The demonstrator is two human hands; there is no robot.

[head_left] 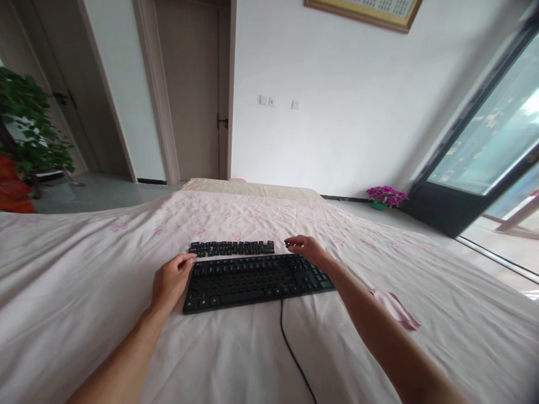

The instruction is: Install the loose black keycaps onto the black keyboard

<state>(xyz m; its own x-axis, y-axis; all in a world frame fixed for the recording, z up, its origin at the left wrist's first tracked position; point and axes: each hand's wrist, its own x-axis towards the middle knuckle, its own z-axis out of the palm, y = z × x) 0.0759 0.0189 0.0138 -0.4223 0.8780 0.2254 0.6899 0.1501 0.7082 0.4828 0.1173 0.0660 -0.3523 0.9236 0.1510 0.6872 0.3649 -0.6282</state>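
Observation:
A black wired keyboard [252,280] lies on a pink-patterned white sheet [84,280]. Just beyond it sits a row of loose black keycaps [231,247]. My left hand [170,280] rests at the keyboard's left edge, its fingers curled and its fingertips pinched near the top left corner. My right hand [305,248] hovers over the keyboard's top right, fingers bent with the fingertips close to the right end of the keycap row. Whether either hand holds a keycap is too small to see. The keyboard's black cable [290,348] runs toward me.
A folded pink cloth [396,308] lies beside my right forearm. Beyond the sheet are a door [191,90], a leafy green plant [29,123] at left, a pot of purple flowers [385,197] on the floor, and a large glass window [492,134] at right.

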